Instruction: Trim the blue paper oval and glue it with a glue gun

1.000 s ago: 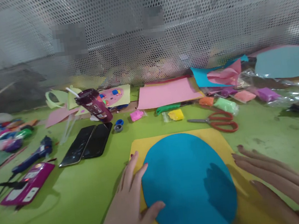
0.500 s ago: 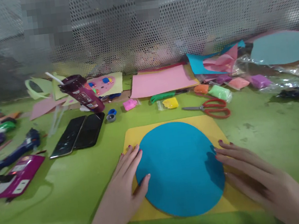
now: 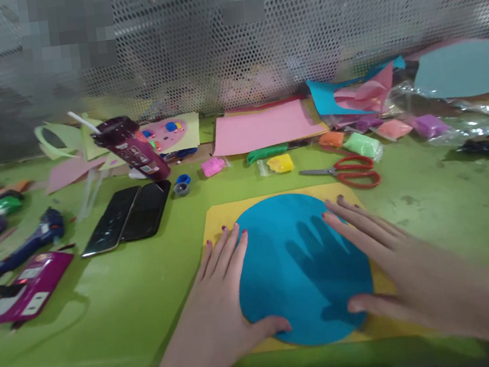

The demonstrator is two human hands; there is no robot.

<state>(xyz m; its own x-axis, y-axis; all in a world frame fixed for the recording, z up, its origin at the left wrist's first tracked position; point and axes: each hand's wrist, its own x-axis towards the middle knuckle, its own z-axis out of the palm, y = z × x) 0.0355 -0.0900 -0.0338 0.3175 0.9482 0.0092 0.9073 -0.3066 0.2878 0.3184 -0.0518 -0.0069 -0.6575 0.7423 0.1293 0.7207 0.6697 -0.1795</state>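
A blue paper circle [image 3: 276, 274] lies on a yellow sheet [image 3: 219, 213] near the table's front edge. My left hand [image 3: 225, 300] rests spread along the circle's left side, its thumb over the lower blue edge and its fingertips at the rim. Over the right side is my right hand [image 3: 380, 256], fingers apart, throwing a clear shadow on the blue paper. Whether its fingertips touch the paper I cannot tell. Neither hand grips anything. Behind the sheet lie red-handled scissors [image 3: 355, 172], a yellow clay packet [image 3: 280, 164] and a pink clay packet [image 3: 213, 166].
At left are a phone in an open case [image 3: 127, 217], a dark cup with a straw [image 3: 132, 149], a glue gun [image 3: 41, 236] and a purple device [image 3: 29, 290]. Pink sheets [image 3: 264, 127] and more clay packets [image 3: 361, 146] line the back, before a perforated metal panel [image 3: 297, 24].
The blue circle has shifted slightly right on the yellow sheet. My left hand has moved right along with it. My right hand has moved left and farther over the circle, fingers spreading.
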